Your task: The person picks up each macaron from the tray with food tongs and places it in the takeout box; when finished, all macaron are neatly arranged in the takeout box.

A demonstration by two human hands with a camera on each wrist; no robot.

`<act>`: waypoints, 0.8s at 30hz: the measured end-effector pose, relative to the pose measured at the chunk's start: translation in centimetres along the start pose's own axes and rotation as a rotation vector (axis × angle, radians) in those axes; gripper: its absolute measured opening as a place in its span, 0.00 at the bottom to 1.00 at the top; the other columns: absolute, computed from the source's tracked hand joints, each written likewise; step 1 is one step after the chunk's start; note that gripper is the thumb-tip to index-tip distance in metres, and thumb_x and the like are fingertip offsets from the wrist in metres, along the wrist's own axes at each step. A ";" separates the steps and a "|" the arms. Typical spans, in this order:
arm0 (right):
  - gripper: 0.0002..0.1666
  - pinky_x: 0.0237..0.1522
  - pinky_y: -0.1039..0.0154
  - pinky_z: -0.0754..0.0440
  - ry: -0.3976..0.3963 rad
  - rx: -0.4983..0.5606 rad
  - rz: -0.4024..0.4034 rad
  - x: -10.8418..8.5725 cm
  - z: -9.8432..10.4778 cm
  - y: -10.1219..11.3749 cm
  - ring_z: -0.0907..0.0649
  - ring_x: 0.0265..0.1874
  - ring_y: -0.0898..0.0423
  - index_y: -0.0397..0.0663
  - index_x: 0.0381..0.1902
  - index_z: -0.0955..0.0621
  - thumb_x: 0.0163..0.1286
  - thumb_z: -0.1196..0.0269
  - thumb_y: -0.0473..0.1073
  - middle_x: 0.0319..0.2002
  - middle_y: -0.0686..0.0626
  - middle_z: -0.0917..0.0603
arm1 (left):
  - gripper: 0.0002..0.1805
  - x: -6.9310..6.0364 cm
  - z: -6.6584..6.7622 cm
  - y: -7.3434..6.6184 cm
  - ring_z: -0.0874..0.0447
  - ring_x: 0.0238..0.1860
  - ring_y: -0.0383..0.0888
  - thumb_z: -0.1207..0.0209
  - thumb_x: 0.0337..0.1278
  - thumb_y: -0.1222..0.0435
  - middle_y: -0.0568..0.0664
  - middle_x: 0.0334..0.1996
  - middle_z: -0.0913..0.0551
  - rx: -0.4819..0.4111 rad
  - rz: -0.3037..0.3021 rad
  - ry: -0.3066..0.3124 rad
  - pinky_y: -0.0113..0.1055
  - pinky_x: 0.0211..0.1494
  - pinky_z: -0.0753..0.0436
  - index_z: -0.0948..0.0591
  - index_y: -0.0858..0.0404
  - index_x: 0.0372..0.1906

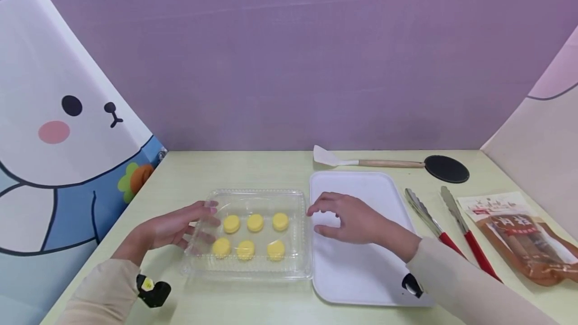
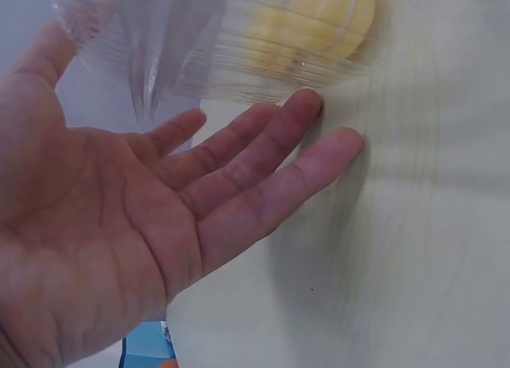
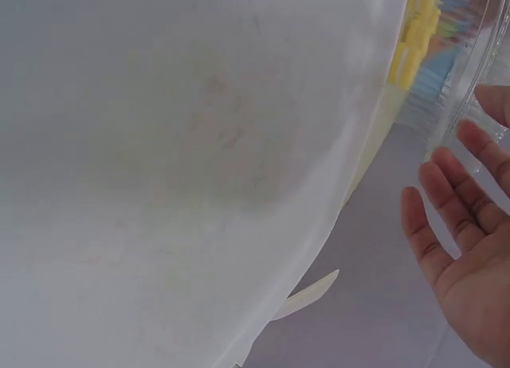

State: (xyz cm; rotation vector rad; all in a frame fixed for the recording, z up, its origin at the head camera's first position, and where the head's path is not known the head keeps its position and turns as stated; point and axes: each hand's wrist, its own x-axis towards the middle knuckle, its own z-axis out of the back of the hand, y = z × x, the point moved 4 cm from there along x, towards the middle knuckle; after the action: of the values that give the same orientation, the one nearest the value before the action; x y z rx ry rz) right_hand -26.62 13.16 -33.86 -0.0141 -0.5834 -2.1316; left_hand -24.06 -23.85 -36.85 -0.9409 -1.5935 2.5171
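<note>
A clear plastic box point(image 1: 295, 261) lies on the table, and two rows of round yellow macarons point(image 1: 255, 222) show through it. At its left edge is my left hand point(image 1: 169, 227), palm turned toward the box. In the left wrist view, the fingers of that hand point(image 2: 135, 217) are extended beside the box's ridged wall; whether they touch it I cannot tell. My right hand point(image 1: 349, 219) hovers over the white tray point(image 1: 352, 277), fingertips close to the box's right edge. Nothing is in its grasp; the right wrist view shows its fingers point(image 3: 442, 201) loosely spread, apart from one another.
Behind the tray lies a white spatula point(image 1: 326, 157) with a wooden handle, its end by a black round disc point(image 1: 447, 169). Red-handled metal tongs point(image 1: 479, 255) lie right of the tray, beside a sealed brown food packet point(image 1: 519, 245). A purple backdrop point(image 1: 289, 64) rises behind the table.
</note>
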 end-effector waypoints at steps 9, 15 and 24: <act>0.23 0.51 0.54 0.18 -0.044 -0.079 -0.024 -2.0 -0.1 1.4 0.18 0.51 0.57 0.53 0.61 0.18 0.73 0.36 0.55 0.53 0.54 0.18 | 0.45 0.0 -0.2 -0.4 0.22 0.60 0.58 0.53 0.74 0.43 0.68 0.75 0.41 -0.010 0.015 -0.002 0.50 0.50 0.15 0.55 0.60 0.82; 0.15 0.34 0.65 0.20 -0.129 0.129 -0.167 -3.3 -0.5 2.5 0.19 0.37 0.58 0.54 0.41 0.16 0.71 0.34 0.57 0.37 0.59 0.19 | 0.45 -0.1 -0.3 -0.6 0.23 0.60 0.59 0.52 0.73 0.43 0.69 0.76 0.46 -0.010 0.020 -0.003 0.51 0.50 0.15 0.53 0.61 0.82; 0.10 0.34 0.67 0.21 -0.046 0.455 -0.236 -4.9 -2.3 3.8 0.20 0.32 0.64 0.57 0.33 0.15 0.71 0.33 0.54 0.30 0.63 0.17 | 0.45 -0.1 -0.2 -0.6 0.26 0.63 0.63 0.52 0.73 0.43 0.69 0.78 0.52 0.007 0.021 -0.003 0.52 0.51 0.16 0.52 0.62 0.81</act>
State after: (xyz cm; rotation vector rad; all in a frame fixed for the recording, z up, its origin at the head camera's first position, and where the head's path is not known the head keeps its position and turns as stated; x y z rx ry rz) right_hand -20.31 14.15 -35.43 0.2702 -1.1322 -2.1779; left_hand -24.04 -23.40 -36.40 -0.9590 -1.5832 2.5374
